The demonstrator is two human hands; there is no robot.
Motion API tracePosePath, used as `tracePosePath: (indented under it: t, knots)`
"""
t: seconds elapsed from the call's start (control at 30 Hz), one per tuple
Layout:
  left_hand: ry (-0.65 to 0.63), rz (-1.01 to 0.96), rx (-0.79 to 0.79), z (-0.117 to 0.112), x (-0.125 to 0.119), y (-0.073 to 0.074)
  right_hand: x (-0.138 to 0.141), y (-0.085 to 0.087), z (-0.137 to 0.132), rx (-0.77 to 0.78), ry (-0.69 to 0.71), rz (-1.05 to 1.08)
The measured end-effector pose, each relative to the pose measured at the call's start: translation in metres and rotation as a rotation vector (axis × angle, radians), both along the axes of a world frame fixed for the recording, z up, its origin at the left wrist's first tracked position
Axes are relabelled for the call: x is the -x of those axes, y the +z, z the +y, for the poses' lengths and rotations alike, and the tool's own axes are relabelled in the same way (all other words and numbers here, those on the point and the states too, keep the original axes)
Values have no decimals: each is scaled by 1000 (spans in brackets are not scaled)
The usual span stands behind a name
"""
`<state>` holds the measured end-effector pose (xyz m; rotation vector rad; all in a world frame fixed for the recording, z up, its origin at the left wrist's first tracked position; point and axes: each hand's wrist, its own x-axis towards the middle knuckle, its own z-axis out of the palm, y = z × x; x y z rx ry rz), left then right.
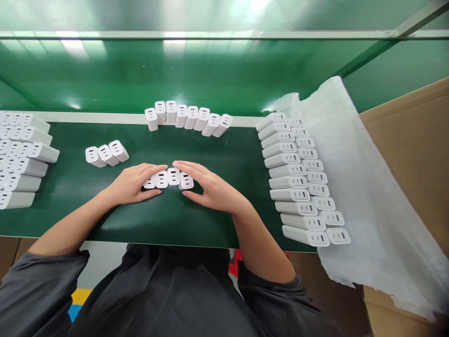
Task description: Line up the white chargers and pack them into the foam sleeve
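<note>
A short row of several white chargers [173, 177], small blocks with port slots on their upper faces, stands in front of me on the green tabletop. My left hand [135, 184] is curved around the row's left end, fingers behind and thumb in front. At the opposite end, my right hand [209, 187] cups the last charger [186, 181] between fingers and thumb. The chargers stand side by side, the rightmost slightly nearer to me. Parts of the end chargers are hidden by my hands.
Beyond my hands is a curved row of chargers [191, 117]. A small group of three [108, 153] stands to the left. Stacked chargers fill the far left [26, 168] and right [286, 171]. White wrapping sheet [354, 187] covers part of a cardboard box [414, 135] at right.
</note>
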<state>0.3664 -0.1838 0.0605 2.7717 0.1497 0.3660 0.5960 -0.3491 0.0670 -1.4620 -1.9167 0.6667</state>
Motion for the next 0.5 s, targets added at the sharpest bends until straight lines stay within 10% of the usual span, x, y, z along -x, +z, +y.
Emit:
tracePosePath:
  t: [0.5]
  knots:
    - [-92,26,61,2,1,2,0,6,-1,-47,-119,-239]
